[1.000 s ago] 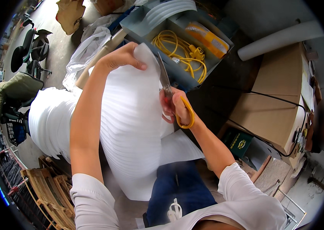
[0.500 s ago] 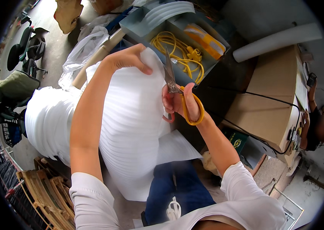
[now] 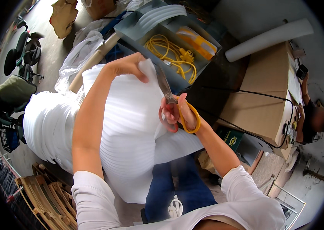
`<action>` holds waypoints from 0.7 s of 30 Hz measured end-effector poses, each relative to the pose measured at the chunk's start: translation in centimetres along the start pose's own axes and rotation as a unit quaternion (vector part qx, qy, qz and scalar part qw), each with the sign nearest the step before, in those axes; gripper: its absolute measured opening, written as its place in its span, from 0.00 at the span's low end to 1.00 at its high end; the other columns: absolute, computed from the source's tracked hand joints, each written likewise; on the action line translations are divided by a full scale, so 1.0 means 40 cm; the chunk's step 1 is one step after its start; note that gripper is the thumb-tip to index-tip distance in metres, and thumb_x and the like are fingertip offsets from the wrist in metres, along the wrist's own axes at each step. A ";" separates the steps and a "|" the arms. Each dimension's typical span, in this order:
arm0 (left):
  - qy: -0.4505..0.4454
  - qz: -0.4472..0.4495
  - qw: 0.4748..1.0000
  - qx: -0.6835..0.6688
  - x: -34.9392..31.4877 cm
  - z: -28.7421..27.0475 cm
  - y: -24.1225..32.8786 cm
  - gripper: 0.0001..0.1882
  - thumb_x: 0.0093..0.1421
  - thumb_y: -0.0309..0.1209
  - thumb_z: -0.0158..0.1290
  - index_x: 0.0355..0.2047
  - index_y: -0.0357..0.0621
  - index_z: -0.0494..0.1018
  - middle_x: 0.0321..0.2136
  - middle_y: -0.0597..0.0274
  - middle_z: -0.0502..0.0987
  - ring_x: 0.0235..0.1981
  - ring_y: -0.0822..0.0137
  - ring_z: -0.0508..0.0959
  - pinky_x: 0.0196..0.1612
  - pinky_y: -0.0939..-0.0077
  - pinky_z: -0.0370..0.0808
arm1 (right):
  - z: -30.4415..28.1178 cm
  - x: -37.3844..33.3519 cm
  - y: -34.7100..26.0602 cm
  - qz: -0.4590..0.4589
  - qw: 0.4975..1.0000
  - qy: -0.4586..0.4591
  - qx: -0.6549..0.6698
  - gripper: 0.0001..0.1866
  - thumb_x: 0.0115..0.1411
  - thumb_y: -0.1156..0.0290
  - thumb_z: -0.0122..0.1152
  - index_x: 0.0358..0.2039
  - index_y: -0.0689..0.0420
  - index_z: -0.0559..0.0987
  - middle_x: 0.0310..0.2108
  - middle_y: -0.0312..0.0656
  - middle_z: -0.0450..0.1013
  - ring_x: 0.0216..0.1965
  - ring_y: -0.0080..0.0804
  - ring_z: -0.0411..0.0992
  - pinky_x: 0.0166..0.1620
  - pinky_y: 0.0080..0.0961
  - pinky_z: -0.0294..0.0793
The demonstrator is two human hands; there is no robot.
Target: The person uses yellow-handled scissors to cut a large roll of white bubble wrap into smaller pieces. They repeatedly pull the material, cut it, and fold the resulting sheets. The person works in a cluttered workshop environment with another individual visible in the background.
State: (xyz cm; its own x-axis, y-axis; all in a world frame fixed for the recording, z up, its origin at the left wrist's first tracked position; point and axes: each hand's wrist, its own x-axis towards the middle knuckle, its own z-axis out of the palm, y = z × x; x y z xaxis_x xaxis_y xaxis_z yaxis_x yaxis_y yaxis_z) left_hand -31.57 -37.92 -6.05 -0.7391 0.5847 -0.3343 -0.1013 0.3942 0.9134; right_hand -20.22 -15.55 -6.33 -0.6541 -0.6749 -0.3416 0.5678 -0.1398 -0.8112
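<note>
A white foam sheet with fine ripples spreads across the middle, in front of my blue trousers. My left hand is closed on its upper edge, thumb on the near face. In my right hand is a pair of scissors, one handle loop yellow and the other red. The blades point up and left along the right edge of the sheet. Whether foam lies between the blades I cannot tell. A thick white foam roll stands left of my left forearm.
Behind the sheet, a grey divided bin holds a yellow cable. Cardboard boxes stand at right, with a white foam tube beyond. Wooden pallets lie lower left. Another person is at far right.
My right hand and the scissors have moved slightly left and down, close to the sheet's edge. The red loop now shows more fully, apart from the yellow one. My left hand keeps its hold.
</note>
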 end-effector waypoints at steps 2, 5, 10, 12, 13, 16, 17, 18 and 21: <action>-0.027 -0.017 0.998 -0.047 -0.008 0.001 -0.001 0.22 0.26 0.29 0.67 0.24 0.39 0.71 0.24 0.63 0.72 0.30 0.71 0.72 0.36 0.83 0.67 | 0.009 -0.003 0.004 0.019 1.000 -0.003 -0.007 0.37 0.46 0.31 0.27 0.29 0.57 0.65 0.16 0.31 0.58 0.16 0.15 0.51 0.19 0.11 0.52; -0.068 0.008 0.997 -0.025 -0.004 0.018 -0.021 0.16 0.29 0.27 0.62 0.22 0.34 0.73 0.20 0.63 0.74 0.24 0.73 0.72 0.33 0.83 0.68 | 0.002 0.002 0.025 -0.022 1.000 0.002 0.004 0.37 0.46 0.32 0.26 0.29 0.57 0.65 0.16 0.31 0.58 0.16 0.15 0.52 0.19 0.11 0.52; -0.063 -0.007 0.998 0.002 -0.029 0.034 -0.024 0.16 0.29 0.27 0.61 0.22 0.35 0.73 0.20 0.64 0.74 0.22 0.73 0.72 0.30 0.84 0.68 | 0.025 0.046 0.030 0.001 0.997 -0.002 0.080 0.33 0.51 0.35 0.27 0.27 0.56 0.64 0.14 0.30 0.57 0.14 0.13 0.52 0.17 0.09 0.53; -0.060 -0.010 0.998 0.013 -0.035 0.033 -0.028 0.15 0.30 0.27 0.61 0.21 0.34 0.73 0.19 0.63 0.73 0.21 0.73 0.71 0.29 0.83 0.68 | 0.029 0.046 0.024 0.015 0.997 0.009 0.078 0.32 0.52 0.36 0.27 0.26 0.55 0.65 0.13 0.30 0.56 0.13 0.13 0.51 0.16 0.09 0.52; -0.064 -0.013 0.998 0.023 -0.030 0.035 -0.038 0.14 0.31 0.28 0.61 0.21 0.34 0.73 0.18 0.62 0.73 0.21 0.72 0.71 0.29 0.82 0.67 | 0.032 0.045 0.019 0.020 0.996 0.017 0.080 0.32 0.52 0.37 0.27 0.26 0.55 0.65 0.12 0.29 0.56 0.13 0.13 0.51 0.16 0.09 0.52; -0.050 -0.012 0.990 0.134 -0.002 0.053 -0.039 0.15 0.35 0.31 0.62 0.23 0.38 0.72 0.21 0.60 0.71 0.27 0.69 0.69 0.33 0.79 0.65 | 0.017 0.019 -0.030 -0.085 0.983 0.031 0.161 0.30 0.54 0.39 0.28 0.26 0.55 0.66 0.11 0.30 0.57 0.12 0.13 0.50 0.15 0.08 0.51; -0.048 0.006 0.981 0.188 0.016 0.063 -0.033 0.16 0.36 0.32 0.62 0.25 0.40 0.71 0.22 0.60 0.70 0.30 0.67 0.68 0.35 0.78 0.64 | 0.015 -0.003 -0.050 -0.106 0.976 0.059 0.183 0.29 0.54 0.40 0.30 0.26 0.55 0.66 0.11 0.30 0.57 0.11 0.14 0.50 0.14 0.08 0.51; 0.032 0.019 0.971 0.234 0.003 0.081 -0.057 0.14 0.40 0.30 0.59 0.28 0.42 0.70 0.26 0.58 0.68 0.33 0.62 0.66 0.38 0.74 0.62 | 0.016 -0.028 -0.072 -0.121 0.973 0.091 0.173 0.27 0.54 0.42 0.34 0.26 0.56 0.67 0.12 0.30 0.59 0.11 0.14 0.51 0.15 0.09 0.52; 0.022 0.089 0.966 0.241 0.007 0.079 -0.082 0.12 0.45 0.28 0.55 0.31 0.40 0.67 0.28 0.55 0.66 0.32 0.59 0.66 0.34 0.72 0.64 | 0.000 -0.138 -0.141 -0.070 0.967 0.240 -0.051 0.20 0.57 0.52 0.43 0.29 0.59 0.68 0.13 0.30 0.60 0.14 0.12 0.53 0.16 0.08 0.51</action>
State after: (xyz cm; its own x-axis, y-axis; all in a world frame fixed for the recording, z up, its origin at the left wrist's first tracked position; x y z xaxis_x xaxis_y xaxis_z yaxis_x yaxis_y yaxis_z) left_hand -29.35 -36.81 -9.89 -0.7455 0.6467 -0.1611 0.3442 0.5806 0.7379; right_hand -19.81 -11.05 0.11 -0.8917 -0.2375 -0.3853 0.4200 -0.1171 -0.8999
